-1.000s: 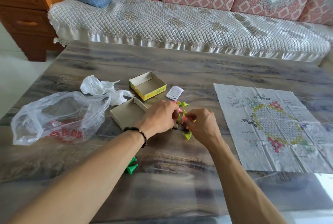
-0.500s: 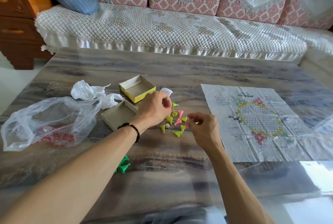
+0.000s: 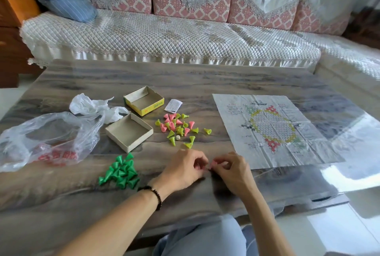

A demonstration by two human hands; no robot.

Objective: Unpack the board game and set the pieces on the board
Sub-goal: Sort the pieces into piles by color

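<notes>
Hands: the left hand (image 3: 183,170) and right hand (image 3: 232,170) have drawn back from the mixed heap to the near part of the table (image 3: 205,78); half a second ago they were over it. Fingertips nearly meet.
Right hand: fingers curled, pinching a pink piece (image 3: 213,163) at thumb and forefinger.
Left hand: fingers curled, with pink showing at the fingertips; whether it holds a piece of its own cannot be told. A dark bead bracelet (image 3: 153,193) sits on the wrist.
Dark green pieces: a pile of cones (image 3: 121,171) lies left of the left hand, on the table.
Mixed heap: pink and light green cones (image 3: 176,127) lie scattered beyond the hands, now fully uncovered, with a small white bead (image 3: 177,137) among them.
Board: a creased paper sheet (image 3: 273,130) lies flat to the right, no pieces on it; its print is too small to read.
Boxes: an open grey tray (image 3: 129,132) and, behind it, a yellow-sided tray (image 3: 144,100); the side lettering is illegible.
Slip: a white printed paper (image 3: 173,105), unreadable.
Bags: a clear bag (image 3: 47,140) with blurred red print, and a crumpled white bag (image 3: 96,107).
Far: a quilted sofa (image 3: 164,37).
</notes>
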